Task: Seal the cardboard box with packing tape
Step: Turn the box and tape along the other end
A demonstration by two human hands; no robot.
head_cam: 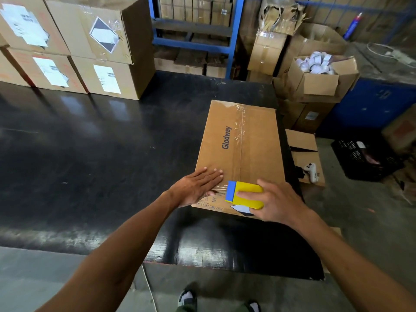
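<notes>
Right hand: my right hand is wrapped around the yellow and blue tape dispenser, its blue end aimed along the box's centre seam, at the near end of the lid; I judge that is so a strip can run the length of the seam.
Left hand: my left hand lies flat, fingers spread and holding nothing, on the near left part of the lid; I read it as pinning the flap down and stopping the box from sliding.
Box: the cardboard box lies flaps up at the right side of the black table, close to the near edge, within easy reach of both arms.
Seam: clear tape glints, wrinkled, on the far half of the seam; the near half looks bare, so I judge the seal half done.
Behind: labelled cartons are stacked on the far left of the table, well apart.
Far right: an open carton of tape rolls sits off the table.
</notes>
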